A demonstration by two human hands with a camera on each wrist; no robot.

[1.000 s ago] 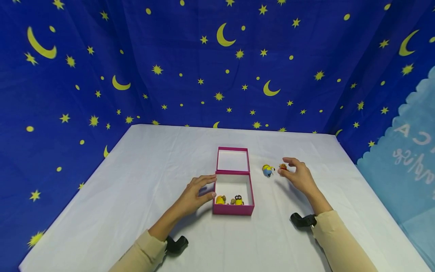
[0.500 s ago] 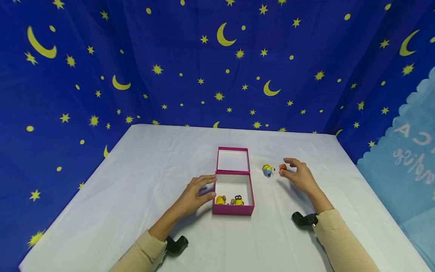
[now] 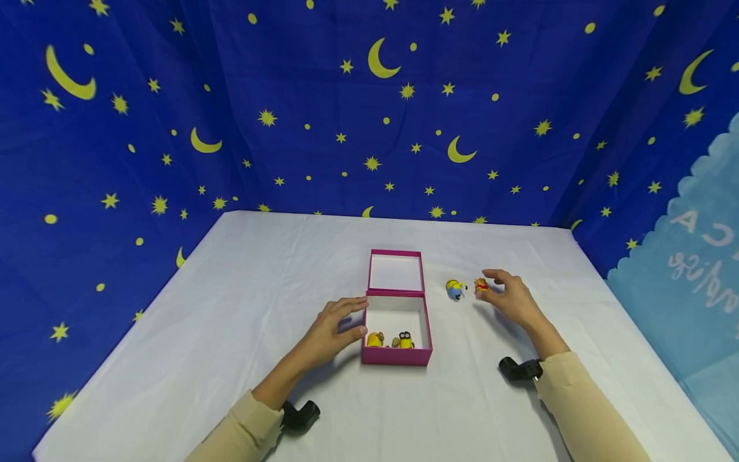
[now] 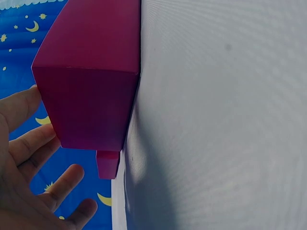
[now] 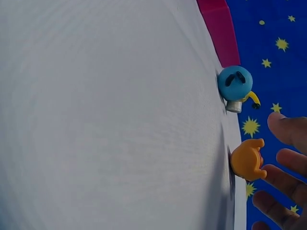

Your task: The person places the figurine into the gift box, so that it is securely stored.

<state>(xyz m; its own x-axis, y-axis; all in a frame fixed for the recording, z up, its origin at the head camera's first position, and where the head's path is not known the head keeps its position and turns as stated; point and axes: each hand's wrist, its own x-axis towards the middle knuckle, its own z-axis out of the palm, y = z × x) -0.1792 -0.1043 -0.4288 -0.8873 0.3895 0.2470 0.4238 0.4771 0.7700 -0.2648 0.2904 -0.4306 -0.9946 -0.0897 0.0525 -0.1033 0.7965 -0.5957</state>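
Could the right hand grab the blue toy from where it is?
Probably yes: the right hand is close and looks open. In the head view, though, the orange toy sits between it and the blue toy, so it may need to go around.

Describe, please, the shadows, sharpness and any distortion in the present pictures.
Head view: fairly even light, but the blue-clothed Minion figurine is too small for fine detail. Left wrist view: a soft-edged shadow on the tablecloth near the magenta box, with faint ripple lines higher up. Right wrist view: a dark shadow beside the bear figurine; the tablecloth's edge looks bowed.
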